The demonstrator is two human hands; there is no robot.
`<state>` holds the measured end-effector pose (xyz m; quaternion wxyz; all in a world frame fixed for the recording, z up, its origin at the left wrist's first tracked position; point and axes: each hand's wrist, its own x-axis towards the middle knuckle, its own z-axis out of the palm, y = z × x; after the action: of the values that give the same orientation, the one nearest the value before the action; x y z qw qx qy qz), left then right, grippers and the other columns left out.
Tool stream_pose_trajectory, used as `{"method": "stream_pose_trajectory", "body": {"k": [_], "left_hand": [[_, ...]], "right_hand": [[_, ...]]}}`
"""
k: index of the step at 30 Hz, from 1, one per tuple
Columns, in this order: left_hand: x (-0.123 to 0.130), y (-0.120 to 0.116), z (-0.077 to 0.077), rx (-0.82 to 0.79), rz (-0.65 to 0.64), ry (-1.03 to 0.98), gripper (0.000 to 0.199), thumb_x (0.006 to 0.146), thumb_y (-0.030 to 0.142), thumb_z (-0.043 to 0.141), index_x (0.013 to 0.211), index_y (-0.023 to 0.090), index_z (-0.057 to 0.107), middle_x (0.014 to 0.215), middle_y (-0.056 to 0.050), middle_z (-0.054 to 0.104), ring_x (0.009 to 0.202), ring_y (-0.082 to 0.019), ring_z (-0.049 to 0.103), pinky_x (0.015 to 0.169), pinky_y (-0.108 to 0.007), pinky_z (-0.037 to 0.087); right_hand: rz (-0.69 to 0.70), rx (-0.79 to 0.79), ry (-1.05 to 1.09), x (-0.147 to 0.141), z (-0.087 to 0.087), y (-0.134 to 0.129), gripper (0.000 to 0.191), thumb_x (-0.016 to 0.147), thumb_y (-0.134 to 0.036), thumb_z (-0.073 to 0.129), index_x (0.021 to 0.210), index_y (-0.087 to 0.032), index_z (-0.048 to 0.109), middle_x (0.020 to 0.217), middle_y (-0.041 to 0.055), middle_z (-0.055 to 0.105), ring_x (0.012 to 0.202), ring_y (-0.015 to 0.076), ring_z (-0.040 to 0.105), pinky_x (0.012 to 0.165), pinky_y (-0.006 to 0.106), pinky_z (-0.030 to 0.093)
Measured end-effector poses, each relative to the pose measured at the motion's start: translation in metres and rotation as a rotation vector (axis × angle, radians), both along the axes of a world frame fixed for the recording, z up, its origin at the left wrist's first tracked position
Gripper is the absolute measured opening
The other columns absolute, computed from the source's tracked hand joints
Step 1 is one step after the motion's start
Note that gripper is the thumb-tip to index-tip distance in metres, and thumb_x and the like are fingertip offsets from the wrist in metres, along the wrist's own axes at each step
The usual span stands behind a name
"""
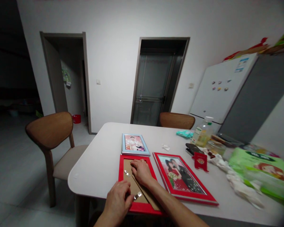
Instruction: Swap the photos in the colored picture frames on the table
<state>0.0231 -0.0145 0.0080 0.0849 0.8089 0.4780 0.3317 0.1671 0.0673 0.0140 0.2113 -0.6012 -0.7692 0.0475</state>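
The red frame (pixel 142 208) lies back-up, presumably exposing its metal clips (pixel 127 173); I curl left hand (pixel 118 198) and right hand (pixel 141 171) over it, any grip indiscernible from afar.

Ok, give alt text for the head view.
A person's left hand and right hand work at a face-down red picture frame on a white table. A blue-framed photo and red-framed photo lie face-up nearby.

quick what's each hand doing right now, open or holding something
Left hand: fingers curled beside a metal clip; whether it grips anything cannot be told.
Right hand: fingers bent over the brown backing; grip unclear.
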Motion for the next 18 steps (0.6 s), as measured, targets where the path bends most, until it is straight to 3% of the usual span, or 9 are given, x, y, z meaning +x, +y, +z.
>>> {"method": "stream_pose_trajectory", "body": {"k": [5,9,13,18], "left_hand": [[0.000,-0.001,0.002,-0.004,0.007,-0.016,0.016,0.064,0.009,0.052,0.074,0.021,0.057,0.082,-0.002,0.064,0.084,-0.018,0.058,0.078,-0.031,0.047],[0.001,-0.001,-0.001,-0.007,0.003,-0.045,0.020,0.065,0.009,0.051,0.081,0.020,0.057,0.086,-0.004,0.063,0.087,-0.019,0.057,0.079,-0.032,0.047],[0.002,0.000,-0.005,-0.020,0.005,-0.075,0.023,0.067,0.008,0.048,0.086,0.019,0.056,0.089,-0.005,0.063,0.089,-0.019,0.057,0.081,-0.034,0.047],[0.000,0.002,-0.012,-0.090,-0.011,-0.188,0.042,0.065,0.009,0.048,0.106,0.018,0.049,0.117,-0.009,0.051,0.103,-0.020,0.051,0.086,-0.035,0.044]], "right_hand": [[0.030,0.033,0.105,0.013,0.005,-0.020,0.033,0.073,-0.027,0.047,0.103,-0.016,0.058,0.104,0.0088,0.055,0.097,0.0198,0.046,0.084,0.028,0.032],[0.058,-0.079,0.066,0.029,0.014,-0.049,0.029,0.069,-0.033,0.050,0.093,-0.019,0.062,0.090,0.0071,0.056,0.085,0.0181,0.049,0.074,0.025,0.036],[0.037,-0.129,0.063,0.033,0.016,-0.065,0.035,0.062,-0.030,0.055,0.096,-0.020,0.060,0.092,0.0071,0.055,0.084,0.0181,0.050,0.073,0.025,0.036],[0.006,-0.101,0.174,0.028,0.014,-0.062,0.040,0.058,-0.017,0.051,0.097,-0.016,0.059,0.094,0.0083,0.057,0.088,0.0185,0.051,0.077,0.025,0.037]]}}
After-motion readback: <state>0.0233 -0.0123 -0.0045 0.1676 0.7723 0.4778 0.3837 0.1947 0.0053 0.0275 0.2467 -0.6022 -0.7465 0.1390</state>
